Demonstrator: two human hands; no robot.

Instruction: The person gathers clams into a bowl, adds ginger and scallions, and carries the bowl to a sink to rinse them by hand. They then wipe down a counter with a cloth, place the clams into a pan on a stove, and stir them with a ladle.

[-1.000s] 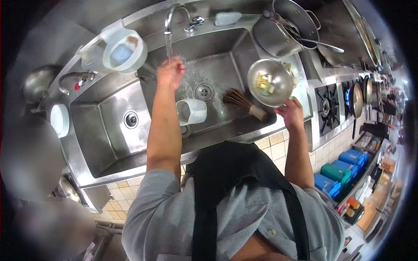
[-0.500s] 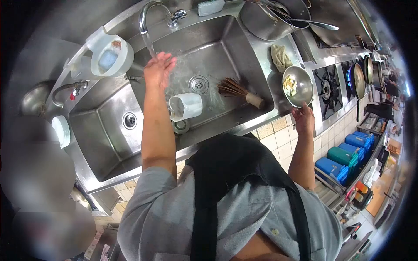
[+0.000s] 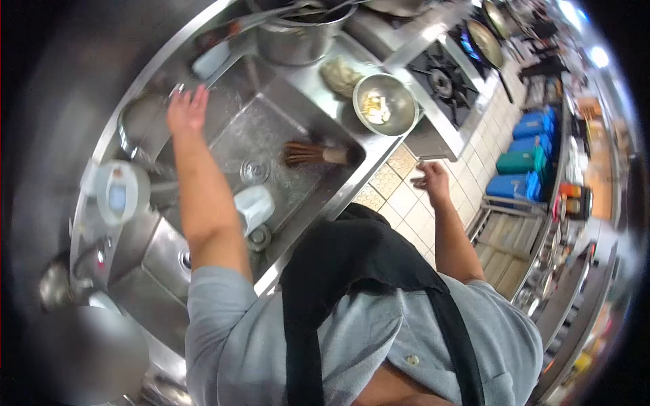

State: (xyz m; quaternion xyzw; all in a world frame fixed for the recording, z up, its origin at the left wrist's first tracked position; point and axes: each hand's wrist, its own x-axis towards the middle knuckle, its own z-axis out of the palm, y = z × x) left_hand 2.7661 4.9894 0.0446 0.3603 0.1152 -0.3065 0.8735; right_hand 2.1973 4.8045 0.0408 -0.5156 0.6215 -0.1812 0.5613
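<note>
My left hand (image 3: 187,111) is raised over the back of the large sink (image 3: 233,128), close to the faucet (image 3: 124,135), with its fingers stretched out and nothing in it. Off the counter's front edge, my right hand (image 3: 431,179) hangs with loosely bent, parted fingers and holds nothing. It is apart from the metal bowl (image 3: 404,101), which stands on the counter with pale cut pieces (image 3: 376,108) inside. A brown bristle brush (image 3: 308,154) and a white plastic jug (image 3: 254,208) lie in the sink.
A crumpled cloth (image 3: 340,76) lies beside the bowl, and a large pot (image 3: 294,44) stands behind. Farther right are a gas burner (image 3: 441,81) and a pan (image 3: 484,44). A white plastic tub (image 3: 139,179) is left of the sink. Blue bins (image 3: 512,186) line the right.
My right hand has let go of the bowl and moved away from it. My left hand has shifted from the water stream toward the faucet. The view has turned right.
</note>
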